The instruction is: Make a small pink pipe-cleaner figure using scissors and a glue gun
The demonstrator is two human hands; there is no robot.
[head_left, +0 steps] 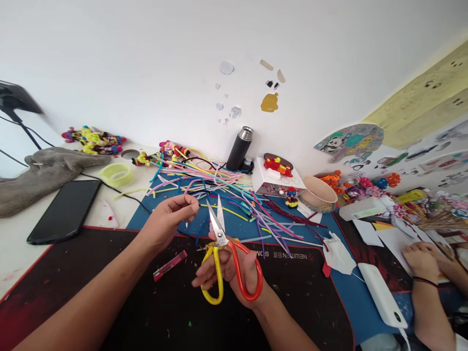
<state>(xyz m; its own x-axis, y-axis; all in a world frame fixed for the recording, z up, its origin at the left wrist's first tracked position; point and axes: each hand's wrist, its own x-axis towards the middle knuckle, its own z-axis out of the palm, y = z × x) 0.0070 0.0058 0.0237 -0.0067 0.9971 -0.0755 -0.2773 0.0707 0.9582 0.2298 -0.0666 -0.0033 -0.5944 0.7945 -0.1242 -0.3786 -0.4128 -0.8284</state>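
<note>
My right hand [239, 273] holds a pair of scissors [220, 235] with one yellow and one red handle loop. Its blades stand apart and point up, away from me. Some yellow material shows behind the pivot by my right fingers, but its kind is unclear. To the left of the blade tips, the thumb and fingertips of my left hand [170, 219] are pinched together. A tiny pale tip pokes out beneath them; what they hold is too small to name. Under the hands, a small pinkish-red tool [170, 265] lies on the black desk mat [146, 312].
Behind my hands spreads a pile of coloured pipe cleaners [204, 178]. A black thermos [239, 148], a white box [259, 178] and a bowl [319, 192] stand along the wall. A phone [64, 212] lies left; a power bank [382, 295] and another person's hands [420, 261] are right.
</note>
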